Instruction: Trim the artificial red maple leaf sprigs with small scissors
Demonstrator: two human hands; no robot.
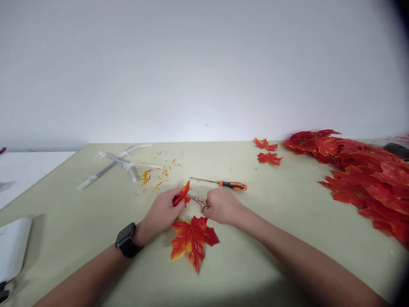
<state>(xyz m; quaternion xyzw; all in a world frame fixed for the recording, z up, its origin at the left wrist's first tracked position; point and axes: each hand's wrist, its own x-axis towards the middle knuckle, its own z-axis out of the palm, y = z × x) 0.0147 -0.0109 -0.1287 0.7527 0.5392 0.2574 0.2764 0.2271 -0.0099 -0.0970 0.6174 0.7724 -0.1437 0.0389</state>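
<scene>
Left hand point(162, 209): grip pinched a curled maple leaf point(182, 195), apparently steadying it.
Right hand point(223, 206): grip clasped scissors point(200, 200) pointing leafward.

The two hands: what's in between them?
In the head view, scissors, held by the right hand, and a red leaf, held by the left hand.

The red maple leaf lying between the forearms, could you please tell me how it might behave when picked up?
The maple leaf would probably feel light, since it looks thin and broad. It is likely pliable: the similar red leaf in the left hand appears folded over. It seems unlikely to roll, as it lies spread out on the table.
</scene>
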